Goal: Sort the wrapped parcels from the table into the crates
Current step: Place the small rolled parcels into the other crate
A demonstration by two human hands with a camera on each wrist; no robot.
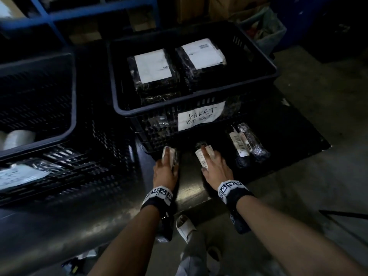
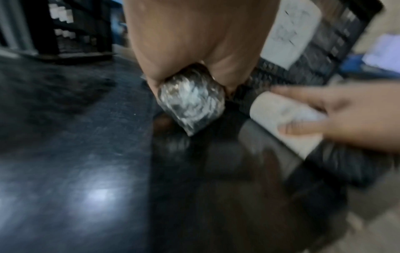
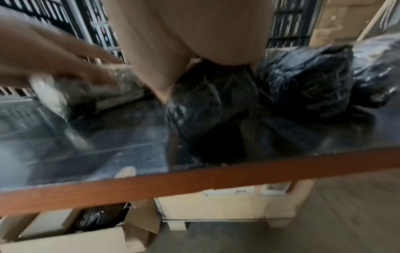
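On the dark table (image 1: 191,194), just in front of a black crate (image 1: 179,105) labelled "PAKET BESAR", my left hand (image 1: 167,157) grips a small black-wrapped parcel (image 2: 192,102) with fingers and thumb round it. Beside it my right hand (image 1: 206,162) holds a second small parcel with a white barcode label (image 1: 200,156), a finger along its top and the thumb at its near side. Two more small wrapped parcels (image 1: 247,144) lie together right of my right hand. The crate holds two large labelled parcels (image 1: 153,68), with more wrapped ones under them.
A second black crate (image 1: 73,108) stands at the left with pale wrapped items inside. Blue shelving (image 1: 49,16) and cardboard boxes fill the back. Below the table's wooden front edge (image 3: 216,178) are open cartons (image 3: 71,239) on the floor.
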